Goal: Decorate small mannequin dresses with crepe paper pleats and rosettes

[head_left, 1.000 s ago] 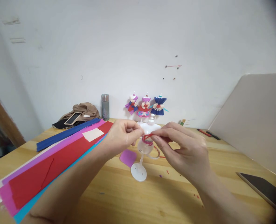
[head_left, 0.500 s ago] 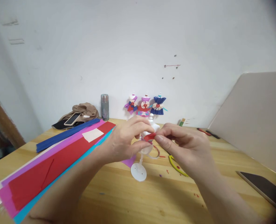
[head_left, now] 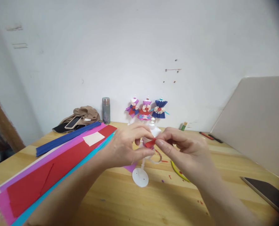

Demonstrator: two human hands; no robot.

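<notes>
Wooden tabletop (head_left: 120, 201) below hands | right hand (head_left: 188, 150): pinching red strip (head_left: 150, 144) | left hand (head_left: 126, 142): cupped, hold unclear | white dress form (head_left: 155, 131): between hands | risk: hard tug could tip form, tear strip

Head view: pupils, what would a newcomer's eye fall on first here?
First, the two hands at the centre: the right hand pinches a red strip in front of a white mannequin, with the left hand curled beside it. Next, the bright, overlapping sheets slanting across the table's left side. Then three small dressed figures by the wall behind.
</notes>
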